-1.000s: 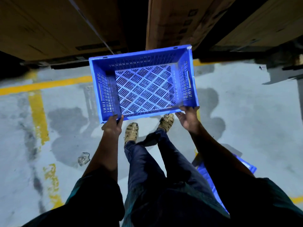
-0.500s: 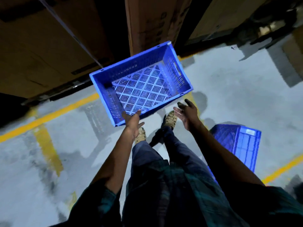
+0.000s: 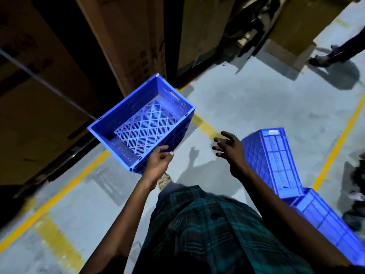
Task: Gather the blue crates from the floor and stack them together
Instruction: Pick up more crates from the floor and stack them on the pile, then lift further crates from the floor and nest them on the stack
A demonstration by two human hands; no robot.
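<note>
Head view. The left hand (image 3: 159, 162) holds the perforated blue crate (image 3: 142, 123) by the rim at its near corner, fingers curled over the edge; the crate hangs tilted, mouth up and toward the viewer, just beyond and to the left of that hand, clear of the concrete floor (image 3: 256, 107). The right hand (image 3: 230, 148) is empty, its fingers spread and loosely bent, apart from the crate and well to the right of the left hand. Just beyond and to the right of the right hand lies an overturned blue crate (image 3: 274, 157), leaning on a second blue crate (image 3: 331, 220) that sits below the right forearm. Stacked cardboard cartons (image 3: 126, 36) rise beyond the left hand; a yellow floor line (image 3: 205, 126) runs between the two hands.

The step in hand appears to be carrying the held crate across to the two on the floor. A one-handed corner hold lets the crate swing, so the right hand would best take the opposite rim first. The crate should then be levelled and its long sides matched to the receiving crate. The leaning crate probably needs righting before anything nests on it.
</note>
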